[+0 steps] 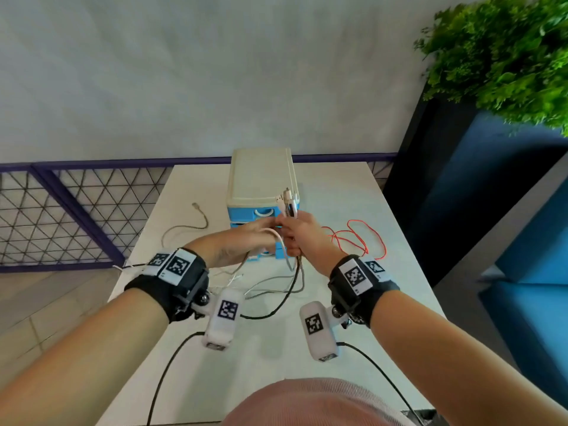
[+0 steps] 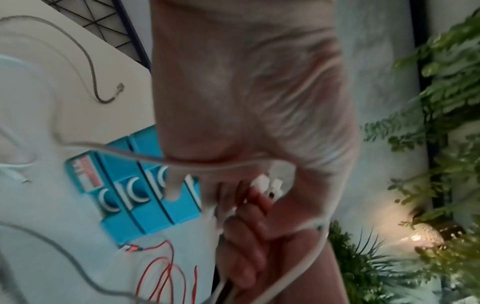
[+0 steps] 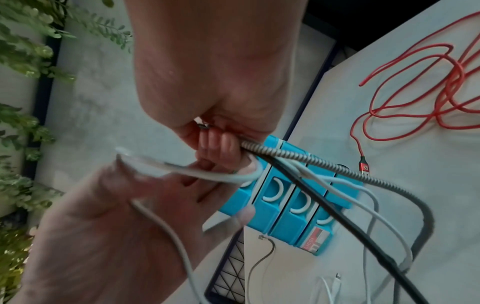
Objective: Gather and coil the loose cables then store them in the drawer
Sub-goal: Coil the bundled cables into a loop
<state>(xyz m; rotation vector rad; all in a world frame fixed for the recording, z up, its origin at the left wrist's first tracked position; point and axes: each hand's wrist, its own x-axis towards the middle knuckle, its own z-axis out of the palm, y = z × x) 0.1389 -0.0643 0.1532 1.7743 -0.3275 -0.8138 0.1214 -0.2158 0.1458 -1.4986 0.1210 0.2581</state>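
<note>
My right hand grips a bundle of cables upright in its fist, in front of the blue drawer unit. The plug ends stick out above the fist, and the grey, black and braided tails hang down to the table. My left hand touches the right one and holds a white cable looped over its fingers. A red cable lies loose on the table to the right. A braided grey cable lies to the left. The drawers look pushed in.
The white table ends at a purple mesh railing on the left and back. A thin white cable lies near my left wrist. A green plant and a blue seat stand to the right.
</note>
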